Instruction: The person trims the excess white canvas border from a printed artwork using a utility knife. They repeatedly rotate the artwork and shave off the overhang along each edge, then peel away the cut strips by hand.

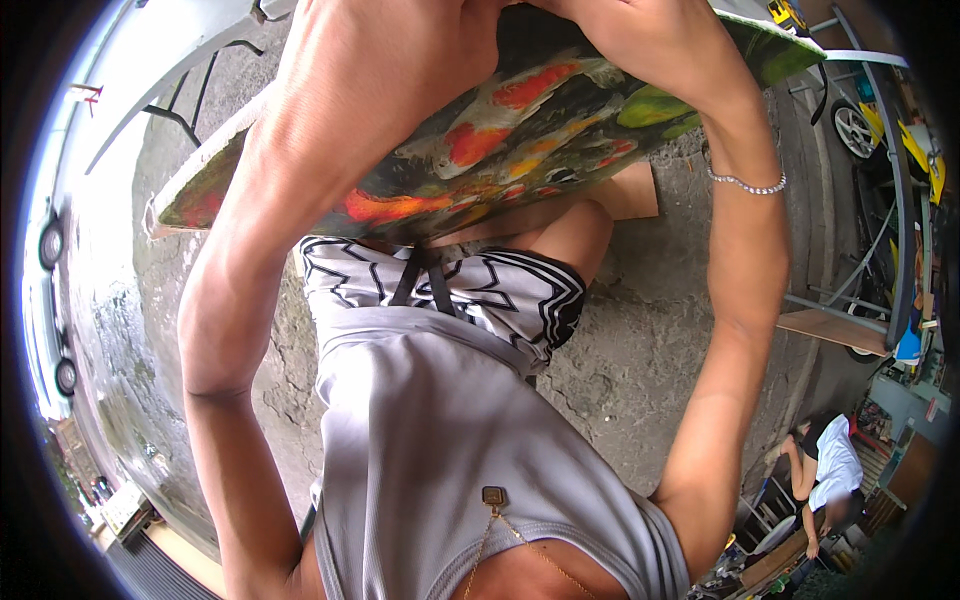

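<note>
1. Painting [540, 135]: twelve o'clock. Visible face coloured throughout with fish; judged well advanced. Remaining work cannot be determined.
2. Left hand [440, 40]: just before twelve, overlapping painting; fingers cropped, grasp cannot be told.
3. Right hand [640, 40]: one o'clock, likewise cropped; grip unverified.

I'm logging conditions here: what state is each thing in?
Painting: tilted, painted side visible, partly hidden by the arms.
Left hand: in front of the painting, fingers cut off.
Right hand: likewise, fingers unseen.
Bracelet: worn on the right arm.
Necklace: worn, pendant against the top.
Ground at left: shiny, apparently wet.
</note>
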`<state>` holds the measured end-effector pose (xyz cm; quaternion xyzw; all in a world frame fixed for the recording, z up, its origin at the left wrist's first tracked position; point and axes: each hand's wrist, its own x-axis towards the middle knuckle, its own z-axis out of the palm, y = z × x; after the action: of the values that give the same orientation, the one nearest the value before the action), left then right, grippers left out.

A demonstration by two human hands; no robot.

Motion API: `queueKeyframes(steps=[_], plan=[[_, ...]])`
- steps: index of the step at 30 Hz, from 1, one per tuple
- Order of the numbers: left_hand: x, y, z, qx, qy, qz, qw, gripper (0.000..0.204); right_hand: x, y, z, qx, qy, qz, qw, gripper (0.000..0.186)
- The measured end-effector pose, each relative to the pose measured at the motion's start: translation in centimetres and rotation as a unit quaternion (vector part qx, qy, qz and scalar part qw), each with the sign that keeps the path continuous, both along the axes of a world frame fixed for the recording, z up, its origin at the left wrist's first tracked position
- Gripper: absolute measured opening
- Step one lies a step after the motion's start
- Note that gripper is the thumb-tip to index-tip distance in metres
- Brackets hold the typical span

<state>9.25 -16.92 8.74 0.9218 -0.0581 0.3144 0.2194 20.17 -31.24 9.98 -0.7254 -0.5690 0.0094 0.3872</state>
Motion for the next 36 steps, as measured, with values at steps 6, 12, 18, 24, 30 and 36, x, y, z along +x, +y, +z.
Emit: queueKeyframes(steps=[6,12,18,24,30,36], plan=[[-1.2,-1.2,2.9,-0.020,0.140,0.040,0.989,0.021,0.2,-0.3,0.6,-0.079,0.104,0.016,0.991,0.018],[1.3,-1.2,5.0,-0.047,0.404,0.040,0.912,0.026,0.9,-0.9,2.3,-0.183,0.138,0.068,0.971,0.018],[3.6,4.8,-0.5,-0.267,0.438,-0.298,0.805,0.042,2.4,-0.5,2.0,-0.235,0.255,0.086,0.934,0.015],[5.9,3.6,-3.4,-0.439,0.502,-0.360,0.652,0.044,2.0,-1.1,2.4,-0.261,0.278,0.036,0.924,0.011],[6.3,1.4,-6.5,-0.529,0.517,-0.480,0.472,0.020,1.7,-2.3,1.2,-0.287,0.379,-0.003,0.880,0.009],[4.9,1.0,-7.7,-0.592,0.497,-0.502,0.388,0.027,2.3,-1.4,2.2,-0.208,0.444,-0.081,0.868,0.019]])
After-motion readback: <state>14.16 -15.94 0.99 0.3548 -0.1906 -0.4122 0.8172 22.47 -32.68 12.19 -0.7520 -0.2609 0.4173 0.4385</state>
